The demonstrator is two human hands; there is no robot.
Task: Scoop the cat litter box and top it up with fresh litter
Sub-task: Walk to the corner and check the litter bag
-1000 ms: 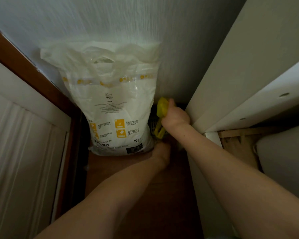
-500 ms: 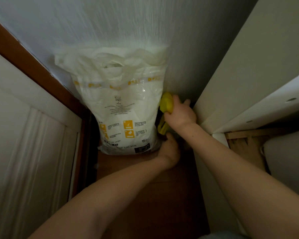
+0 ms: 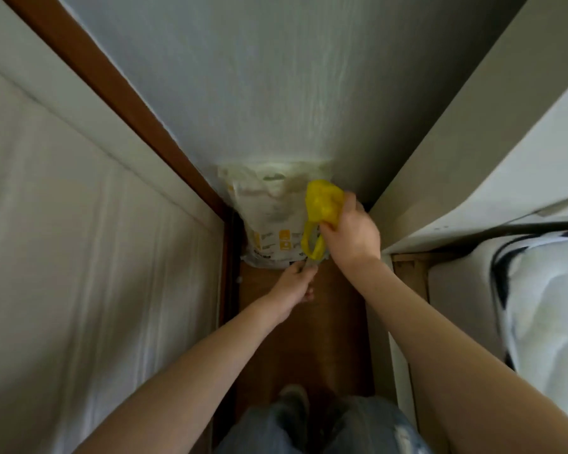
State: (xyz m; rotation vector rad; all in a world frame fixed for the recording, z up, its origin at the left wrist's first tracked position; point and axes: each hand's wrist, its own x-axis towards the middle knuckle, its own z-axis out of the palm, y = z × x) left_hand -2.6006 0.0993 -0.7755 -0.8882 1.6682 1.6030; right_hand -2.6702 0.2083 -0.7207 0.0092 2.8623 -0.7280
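Right hand (image 3: 350, 231), which gripped the crumpled yellow plastic bag (image 3: 322, 204) low beside the white printed litter sack (image 3: 269, 217), now lifts it at frame centre, left hand (image 3: 294, 285) pinching sth unclear below — prob. prepping for scooping.

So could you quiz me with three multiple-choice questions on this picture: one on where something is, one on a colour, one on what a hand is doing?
1. Where does the white plastic litter bag stand?
A on a shelf
B on the floor against the wall
C on the bed

2. What colour is the crumpled plastic thing?
A yellow
B red
C blue

3. What is the right hand doing?
A hanging idle
B pressing the wall
C gripping the plastic thing

Answers: 1 B, its base meets the brown floor; 2 A, bright yellow; 3 C, fingers curl round it.
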